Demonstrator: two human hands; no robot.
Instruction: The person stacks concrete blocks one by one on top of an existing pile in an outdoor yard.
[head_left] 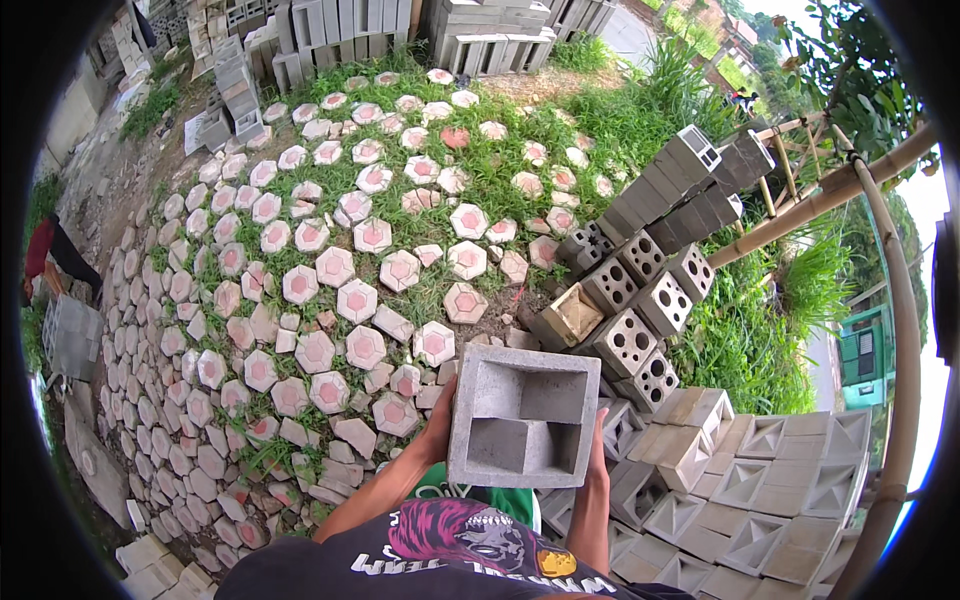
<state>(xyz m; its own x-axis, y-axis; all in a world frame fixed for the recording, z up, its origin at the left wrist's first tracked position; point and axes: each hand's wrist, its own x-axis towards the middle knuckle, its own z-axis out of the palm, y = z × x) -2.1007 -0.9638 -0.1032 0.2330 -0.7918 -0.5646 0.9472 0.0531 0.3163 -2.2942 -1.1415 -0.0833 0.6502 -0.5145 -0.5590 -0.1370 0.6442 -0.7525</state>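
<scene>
A square grey concrete vent block (525, 421) is held up in front of my body, its hollow face toward me. The recess inside is stepped, with a divider across the middle. My left hand (438, 425) is closed on its left side, the fingertips hidden behind it. On the opposite side my right hand (597, 450) presses against the edge, mostly hidden too. Right of the block stand more vent blocks with round holes (629, 342) and a wooden-coloured square block (573, 316).
Hexagonal pavers (371, 236) with grass between them spread ahead and left. Stacked patterned blocks (765, 490) fill the lower right, beside a bamboo pole (905, 330). Block stacks (490, 50) stand at the back. A person in red (40, 245) bends over a grey stack (72, 338) at far left.
</scene>
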